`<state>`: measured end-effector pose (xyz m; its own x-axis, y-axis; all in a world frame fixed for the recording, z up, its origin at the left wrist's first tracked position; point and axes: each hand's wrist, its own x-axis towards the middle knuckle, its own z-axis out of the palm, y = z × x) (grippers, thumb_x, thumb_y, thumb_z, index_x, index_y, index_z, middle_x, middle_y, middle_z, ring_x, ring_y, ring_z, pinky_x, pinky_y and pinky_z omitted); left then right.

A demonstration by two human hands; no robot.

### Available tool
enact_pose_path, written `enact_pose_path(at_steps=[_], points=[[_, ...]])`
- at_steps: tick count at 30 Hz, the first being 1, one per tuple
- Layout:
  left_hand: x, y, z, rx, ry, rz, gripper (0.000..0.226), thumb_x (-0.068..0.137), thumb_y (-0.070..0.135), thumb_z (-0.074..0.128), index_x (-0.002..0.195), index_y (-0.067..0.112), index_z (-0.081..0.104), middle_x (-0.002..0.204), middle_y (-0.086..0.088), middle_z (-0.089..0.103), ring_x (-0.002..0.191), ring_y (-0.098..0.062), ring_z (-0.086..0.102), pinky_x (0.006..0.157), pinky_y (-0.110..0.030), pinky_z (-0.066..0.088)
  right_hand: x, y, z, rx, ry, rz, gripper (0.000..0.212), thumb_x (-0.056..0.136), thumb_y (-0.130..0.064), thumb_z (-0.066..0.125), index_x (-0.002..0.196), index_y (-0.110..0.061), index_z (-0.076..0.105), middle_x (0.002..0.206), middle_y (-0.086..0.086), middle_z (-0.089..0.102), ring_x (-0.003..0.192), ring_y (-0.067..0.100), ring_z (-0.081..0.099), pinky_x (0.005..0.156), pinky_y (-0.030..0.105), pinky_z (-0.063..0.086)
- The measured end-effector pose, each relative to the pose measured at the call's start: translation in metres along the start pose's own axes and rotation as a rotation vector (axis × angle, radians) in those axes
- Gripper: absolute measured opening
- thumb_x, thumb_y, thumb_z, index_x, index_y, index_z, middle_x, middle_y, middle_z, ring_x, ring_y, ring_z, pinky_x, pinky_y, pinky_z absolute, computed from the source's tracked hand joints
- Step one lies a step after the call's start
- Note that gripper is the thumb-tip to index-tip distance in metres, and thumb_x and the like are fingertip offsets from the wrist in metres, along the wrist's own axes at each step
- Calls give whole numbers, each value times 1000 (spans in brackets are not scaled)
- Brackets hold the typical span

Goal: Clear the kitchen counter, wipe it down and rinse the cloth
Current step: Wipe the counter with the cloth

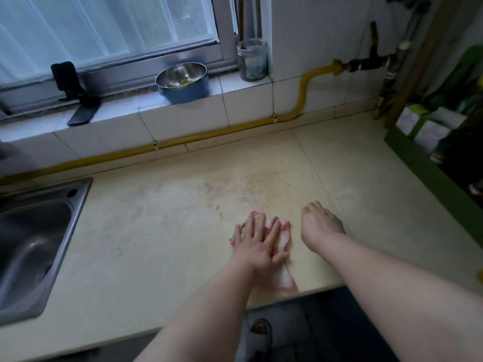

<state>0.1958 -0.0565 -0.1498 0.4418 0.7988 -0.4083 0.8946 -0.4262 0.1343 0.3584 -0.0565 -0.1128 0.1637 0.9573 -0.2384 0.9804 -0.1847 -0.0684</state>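
Note:
A white cloth with a pink edge [283, 240] lies flat on the cream kitchen counter [170, 231], near its front edge. My left hand [257, 244] presses down on the cloth with its fingers spread and straight. My right hand [320, 226] rests on the bare counter just right of the cloth, fingers loosely curled under, holding nothing. The counter's middle shows faint stains and damp streaks.
A steel sink [34, 239] is set into the counter at the left. On the tiled window sill stand a metal bowl [181, 81], a jar [252, 60] and a black phone stand [74, 92]. A yellow pipe [183, 141] runs along the wall. Green boxes [428, 126] sit at the right.

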Motion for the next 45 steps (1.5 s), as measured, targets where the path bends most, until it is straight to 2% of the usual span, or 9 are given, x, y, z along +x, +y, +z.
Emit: enact_pose_path(at_steps=[2, 7, 14, 21, 25, 29, 32, 36, 45], points=[[8, -10, -2, 7, 28, -4, 71, 96, 60, 24, 152, 35, -12, 160, -3, -22, 146, -24, -24, 116, -53, -12, 6, -1, -1, 15, -10, 13, 42, 92, -5, 29, 129, -5, 49, 133, 10, 46, 131, 23, 37, 107, 32, 32], [37, -46, -20, -60, 62, -202, 71, 98, 56, 20, 154, 25, -11, 161, -4, -20, 147, -22, -21, 117, -50, -10, 25, -6, 1, 39, -5, 17, 44, 90, -1, 29, 130, -5, 46, 138, 10, 43, 135, 24, 33, 110, 33, 30], [81, -75, -43, -73, 133, -288, 73, 98, 57, 17, 154, 19, -11, 161, -7, -17, 147, -23, -20, 118, -50, -9, 56, 7, -1, 44, -55, 189, 55, 96, 1, 16, 151, -2, 14, 160, 11, 9, 149, 23, 7, 119, 32, 8], [149, -74, -73, -62, 145, -287, 78, 95, 62, 19, 154, 18, -10, 161, -10, -16, 148, -25, -19, 118, -52, -7, 74, 14, -4, 57, -55, 179, 54, 96, 2, 17, 149, 2, 16, 159, 16, 14, 148, 25, 12, 119, 31, 10], [177, -52, -82, -57, 129, -222, 81, 94, 64, 21, 154, 19, -10, 161, -10, -17, 147, -26, -20, 118, -51, -8, 79, 18, -11, 95, -24, 186, 47, 93, 2, 26, 140, -3, 36, 146, 14, 35, 137, 25, 33, 108, 33, 32], [188, -29, -82, -2, 112, -107, 80, 95, 63, 20, 154, 19, -11, 161, -9, -18, 147, -25, -22, 118, -50, -10, 78, 34, -12, 189, -48, 150, 49, 85, 5, 31, 129, -11, 47, 142, 6, 43, 131, 24, 44, 103, 35, 42], [187, -15, -81, 40, 89, -28, 79, 95, 62, 18, 154, 19, -12, 161, -8, -20, 147, -24, -23, 117, -49, -11, 64, 52, -9, 246, 51, 176, 56, 83, 6, 33, 133, -13, 49, 145, 3, 46, 135, 19, 42, 107, 32, 38], [175, 20, -75, 56, 48, 81, 78, 95, 62, 18, 153, 20, -12, 160, -7, -21, 146, -24, -24, 116, -48, -13, 35, 78, -3, 249, 120, 353, 56, 91, 4, 30, 145, -12, 36, 153, 1, 35, 144, 14, 27, 113, 25, 25], [139, 107, -46, 96, -18, 284, 74, 97, 58, 22, 154, 22, -10, 160, -4, -21, 146, -23, -25, 116, -49, -13, -26, 132, 7, 212, 141, 472, 52, 92, 3, 27, 138, -12, 43, 149, 2, 40, 142, 17, 29, 107, 30, 34]])
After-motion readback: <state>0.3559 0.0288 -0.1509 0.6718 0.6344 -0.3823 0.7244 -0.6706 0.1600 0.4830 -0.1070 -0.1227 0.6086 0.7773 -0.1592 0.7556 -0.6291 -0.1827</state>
